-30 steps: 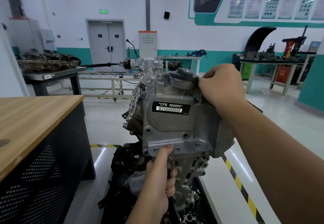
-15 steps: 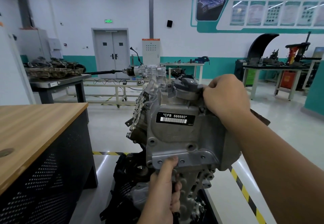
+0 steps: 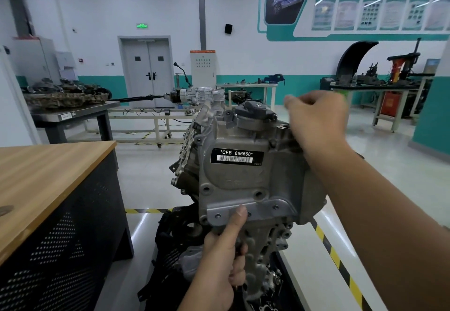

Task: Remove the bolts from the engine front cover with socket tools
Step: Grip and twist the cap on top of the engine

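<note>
The grey aluminium engine front cover (image 3: 243, 186), with a black label reading CFB 666660 (image 3: 236, 157), stands upright in the middle, lifted above the dark engine (image 3: 175, 240). My left hand (image 3: 219, 257) grips its narrow lower part, thumb pressed on the flat plate with empty bolt holes. My right hand (image 3: 316, 121) hovers blurred just above the cover's top right corner, fingers loosely curled, nothing visible in it. A black filler cap (image 3: 255, 111) sits on the cover's top. No socket tool or bolt is in sight.
A wooden-topped workbench (image 3: 43, 172) with a perforated black side stands close on the left. Yellow-black floor tape (image 3: 336, 257) runs along the right. Further back are a metal table (image 3: 73, 113) with engine parts, a gearbox (image 3: 194, 95) on a frame, and benches at right.
My right hand has let go of the cover's top right corner and risen a little above it. My left hand keeps its grip and the cover stays upright.
</note>
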Motion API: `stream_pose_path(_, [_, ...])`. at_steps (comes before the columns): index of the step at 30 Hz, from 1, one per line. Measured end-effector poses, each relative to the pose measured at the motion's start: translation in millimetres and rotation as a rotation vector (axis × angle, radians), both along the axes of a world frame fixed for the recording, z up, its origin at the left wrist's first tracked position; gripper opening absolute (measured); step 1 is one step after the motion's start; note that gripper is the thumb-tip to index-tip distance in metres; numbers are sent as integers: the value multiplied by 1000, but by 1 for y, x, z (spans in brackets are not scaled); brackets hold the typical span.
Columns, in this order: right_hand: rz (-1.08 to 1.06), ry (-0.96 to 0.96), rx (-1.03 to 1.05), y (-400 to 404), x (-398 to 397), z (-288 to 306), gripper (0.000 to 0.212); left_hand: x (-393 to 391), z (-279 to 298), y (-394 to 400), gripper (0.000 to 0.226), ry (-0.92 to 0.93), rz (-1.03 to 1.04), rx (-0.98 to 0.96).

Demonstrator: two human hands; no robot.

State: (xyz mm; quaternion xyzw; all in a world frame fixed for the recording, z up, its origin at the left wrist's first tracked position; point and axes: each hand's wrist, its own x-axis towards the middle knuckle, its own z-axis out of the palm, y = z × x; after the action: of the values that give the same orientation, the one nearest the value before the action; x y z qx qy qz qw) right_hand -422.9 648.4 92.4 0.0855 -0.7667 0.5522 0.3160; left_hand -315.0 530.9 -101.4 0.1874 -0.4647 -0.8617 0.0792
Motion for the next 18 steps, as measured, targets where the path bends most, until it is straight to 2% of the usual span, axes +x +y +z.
stream_pose_path(3, [112,62,-483,23,39,-3,26,5,-6,-3,84,26,-19,-74])
stream_pose_path(5, [340,-56,-707,32,71,-23,30,8,-9,-8,73,12,-20,-104])
stream_pose_path(7, [539,-286,-788,31,97,-52,32,10,-11,-11,56,-14,-34,-120])
stream_pose_path(9, [638,-544,-841,21,109,-83,23,14,-12,-11,33,-27,-34,-196])
stream_pose_path(10, [674,-657,-903,16,111,-98,19,16,-12,-9,30,-10,-13,-244])
stream_pose_path(12, [714,-838,-1045,6,111,-120,11,18,-14,-10,40,21,69,-404])
stream_pose_path(15, [686,-972,-1135,-4,104,-144,20,22,-14,-18,46,-67,227,-749])
stream_pose_path(18, [709,-995,-1170,-12,97,-161,27,33,-9,-19,32,-45,425,-880])
